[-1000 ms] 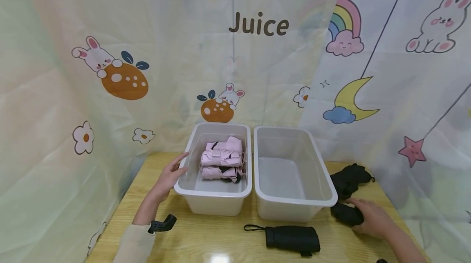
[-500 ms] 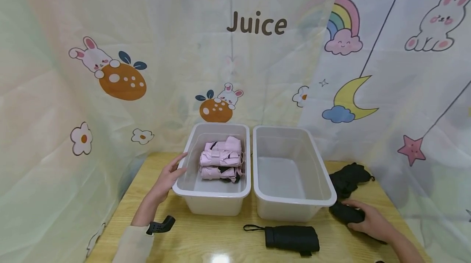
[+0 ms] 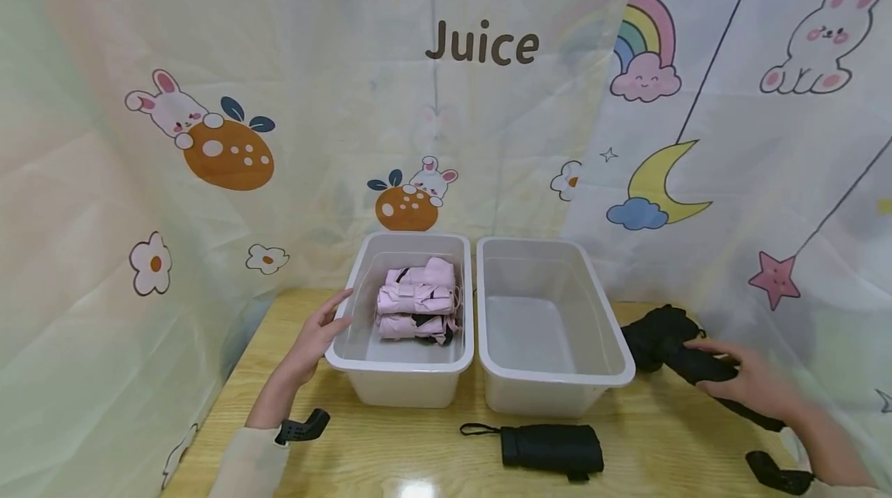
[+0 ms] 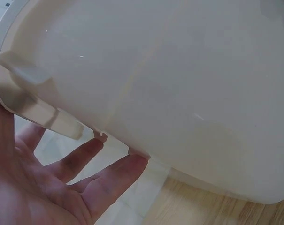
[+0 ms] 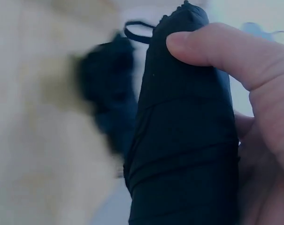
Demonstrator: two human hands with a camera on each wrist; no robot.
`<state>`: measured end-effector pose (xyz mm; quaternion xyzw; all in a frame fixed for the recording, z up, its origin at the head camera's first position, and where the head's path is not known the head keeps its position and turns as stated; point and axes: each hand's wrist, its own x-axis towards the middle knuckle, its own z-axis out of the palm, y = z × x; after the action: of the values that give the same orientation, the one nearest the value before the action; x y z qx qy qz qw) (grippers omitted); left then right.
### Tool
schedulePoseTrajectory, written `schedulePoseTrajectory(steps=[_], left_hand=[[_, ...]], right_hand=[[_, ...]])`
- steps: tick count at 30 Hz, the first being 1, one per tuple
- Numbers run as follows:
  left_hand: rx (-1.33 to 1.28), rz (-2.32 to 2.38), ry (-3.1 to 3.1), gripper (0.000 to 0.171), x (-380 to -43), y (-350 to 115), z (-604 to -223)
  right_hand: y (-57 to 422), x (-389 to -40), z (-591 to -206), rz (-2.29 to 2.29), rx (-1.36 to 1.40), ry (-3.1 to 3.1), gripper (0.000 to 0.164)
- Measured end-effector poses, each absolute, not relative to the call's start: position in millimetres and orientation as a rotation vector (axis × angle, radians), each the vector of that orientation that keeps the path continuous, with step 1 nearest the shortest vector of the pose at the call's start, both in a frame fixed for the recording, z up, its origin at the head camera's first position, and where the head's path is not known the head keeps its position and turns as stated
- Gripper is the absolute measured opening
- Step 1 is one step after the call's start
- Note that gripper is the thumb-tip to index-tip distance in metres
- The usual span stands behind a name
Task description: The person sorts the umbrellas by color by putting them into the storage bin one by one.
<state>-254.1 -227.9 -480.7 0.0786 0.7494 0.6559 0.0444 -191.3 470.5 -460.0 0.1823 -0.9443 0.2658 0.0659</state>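
My right hand (image 3: 756,386) grips a folded black umbrella (image 3: 697,365) on the right of the table; in the right wrist view the thumb lies along the umbrella's (image 5: 184,122) upper end, by its strap loop. Another dark, bunched bundle (image 3: 658,337) lies just behind it, beside the right bin. My left hand (image 3: 313,339) rests at the left rim of the left bin (image 3: 404,368), fingers stretched out. In the left wrist view its fingertips touch the bin's (image 4: 188,93) outer side. Inside that bin lie several rolled pink umbrellas (image 3: 418,299).
The right bin (image 3: 557,380) stands close beside the left one, with nothing inside. A folded black umbrella (image 3: 550,448) with a wrist loop lies in front of it on the wooden table (image 3: 369,451). A printed curtain (image 3: 334,95) hangs right behind the bins.
My right hand has picked up the black umbrella and carried it right and slightly back, away from the right bin. The left hand has stayed at the left bin's rim.
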Motion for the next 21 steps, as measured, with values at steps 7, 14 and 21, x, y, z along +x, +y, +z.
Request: schedulePoseTrajectory(steps=[7, 14, 21], left_hand=[[0.239, 2.012, 2.288, 0.056, -254, -227, -482], [0.23, 2.02, 2.284, 0.056, -254, -226, -481], [0.232, 2.02, 2.274, 0.054, -255, -225, -478]], right_hand=[[447, -209, -380, 0.639, 0.619, -2.767, 0.06], [385, -248, -317, 0.599, 0.739, -2.852, 0.058], [320, -296, -300, 0.689, 0.843, -2.967, 0.057]])
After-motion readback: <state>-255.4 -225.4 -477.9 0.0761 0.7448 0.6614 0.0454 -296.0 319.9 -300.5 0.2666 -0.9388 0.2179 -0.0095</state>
